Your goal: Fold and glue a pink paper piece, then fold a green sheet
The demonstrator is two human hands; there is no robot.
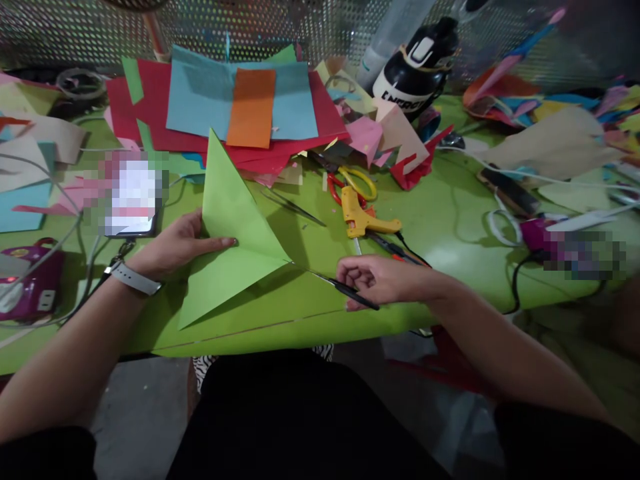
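Note:
My left hand (187, 241) grips a folded light green sheet of paper (233, 247) from its left side. The thumb presses on top, and the other fingers are hidden behind the sheet. My right hand (367, 280) is closed around a thin tool with a black handle (357, 295) and a narrow metal tip; its exact kind cannot be made out. That tip meets the right corner of the green paper. Just beyond my right hand lies a yellow glue gun (357, 213). Dark tweezers (295, 207) rest on the table behind the paper.
Red-and-yellow-handled scissors (357, 183) lie by the glue gun. Blue paper (200, 93), red paper (145, 110) and an orange strip (253, 107) are stacked at the back. A bottle (415, 73) stands behind. A lit phone (133, 197) and cables sit left; paper scraps cover the right.

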